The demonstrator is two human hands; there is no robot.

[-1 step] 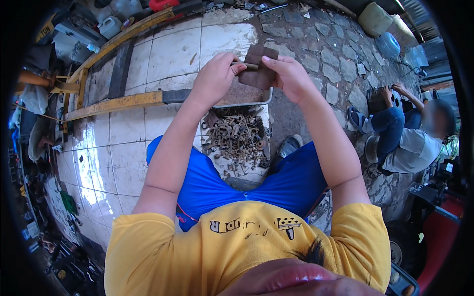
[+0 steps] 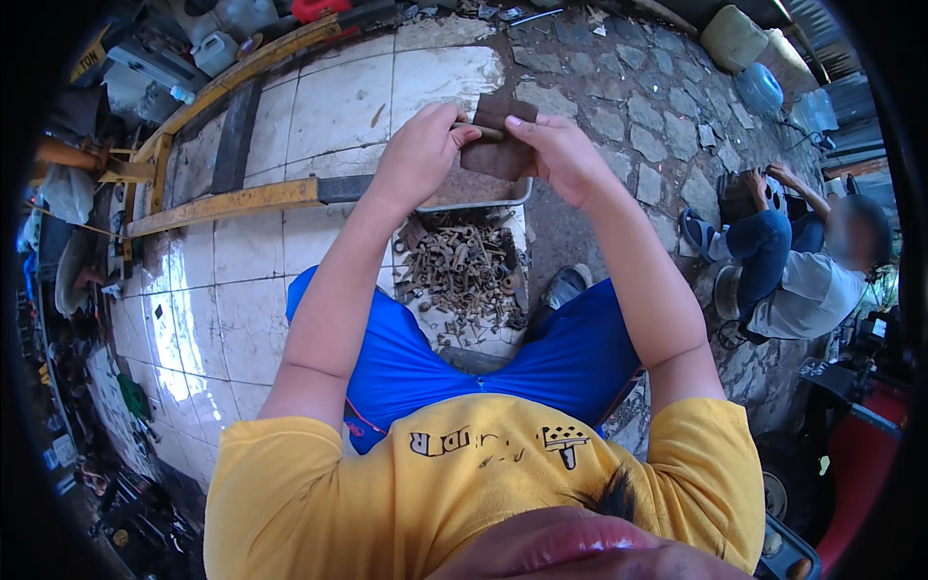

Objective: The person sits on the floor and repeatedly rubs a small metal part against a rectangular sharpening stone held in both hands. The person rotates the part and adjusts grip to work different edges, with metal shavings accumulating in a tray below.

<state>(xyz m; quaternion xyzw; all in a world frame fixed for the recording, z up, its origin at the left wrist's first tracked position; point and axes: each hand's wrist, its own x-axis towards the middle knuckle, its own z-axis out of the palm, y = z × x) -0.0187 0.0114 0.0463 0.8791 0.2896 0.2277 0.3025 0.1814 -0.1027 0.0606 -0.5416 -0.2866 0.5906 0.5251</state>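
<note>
A creased piece of brown sandpaper (image 2: 495, 162) is pinched between the thumb and fingers of my right hand (image 2: 564, 155). My left hand (image 2: 422, 145) grips one end of a slim bolt (image 2: 486, 132), which lies against the sandpaper; its far end is hidden by the sheet and my right thumb. Both hands are held out ahead of me, above a shallow metal tray (image 2: 483, 204). Closer to me, a heap of rusty bolts and nuts (image 2: 462, 266) spreads over the tiles between my legs.
To the left, a yellow and black metal frame (image 2: 232, 205) lies across the white tiled floor (image 2: 246, 251). On the right, rough stone paving (image 2: 648, 145) begins, and another person (image 2: 807, 280) sits there handling a dark object. A red machine (image 2: 870, 454) stands at the lower right.
The sandpaper has shifted slightly left and toward me, its folds lying flatter. My right thumb has moved slightly left and toward me; my left hand stays in place.
</note>
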